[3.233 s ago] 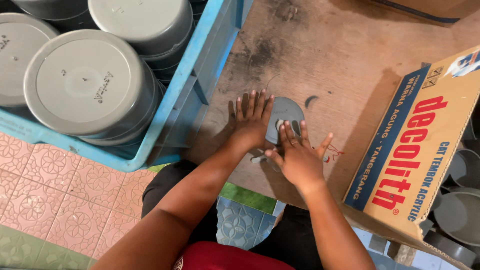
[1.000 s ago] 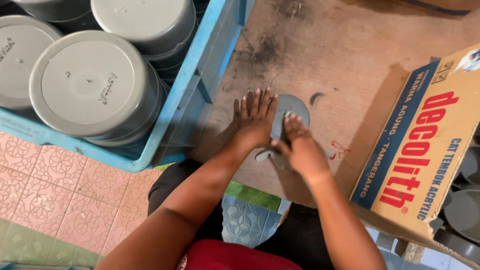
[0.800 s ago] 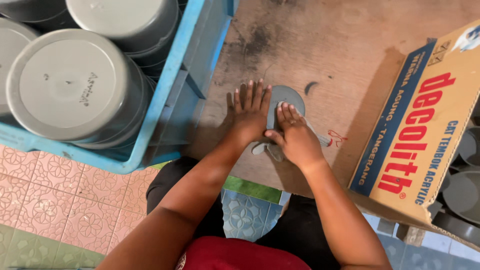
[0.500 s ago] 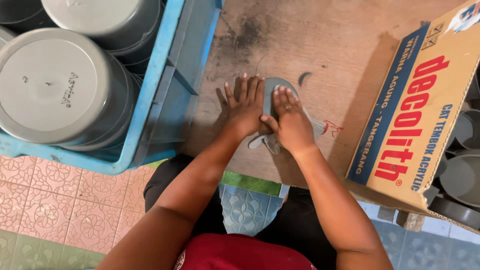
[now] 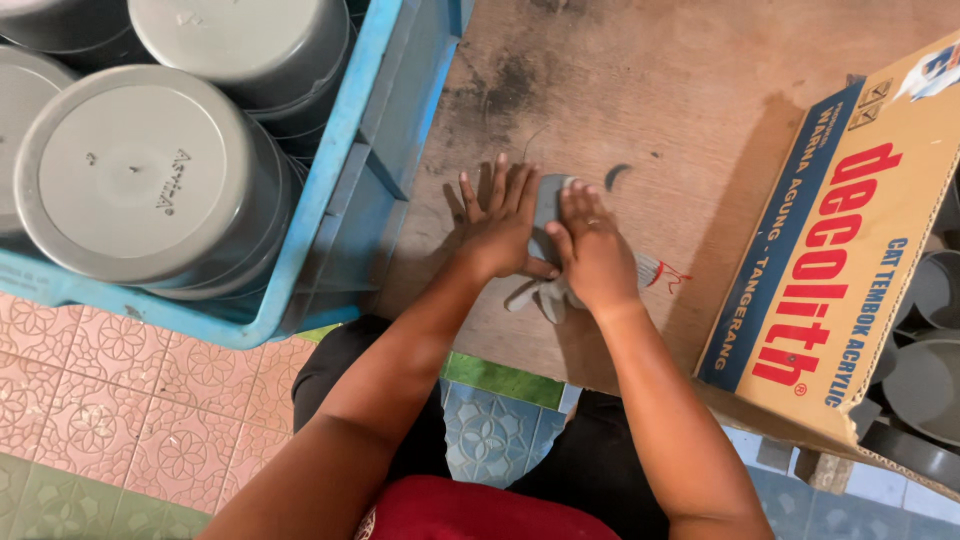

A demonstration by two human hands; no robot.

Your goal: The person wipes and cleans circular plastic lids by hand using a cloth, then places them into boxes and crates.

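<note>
A flat grey disc (image 5: 548, 205) lies on a worn wooden board (image 5: 650, 120), mostly covered by my two hands. My left hand (image 5: 498, 220) presses flat on its left part, fingers spread and pointing away from me. My right hand (image 5: 590, 250) lies palm down on its right part, fingers together. A pale grey scrap (image 5: 535, 295) sticks out from under my hands towards me. A small dark grey shard (image 5: 616, 176) rests on the board just beyond my right hand.
A blue plastic crate (image 5: 390, 130) on the left holds several upturned grey round pots (image 5: 140, 180). A printed cardboard box (image 5: 850, 250) stands at the right, with more grey pots (image 5: 925, 370) behind it. Patterned floor tiles (image 5: 130, 400) lie below.
My hands have drawn closer together over the grey disc, covering more of it. The right hand has slid up and left to sit beside the left.
</note>
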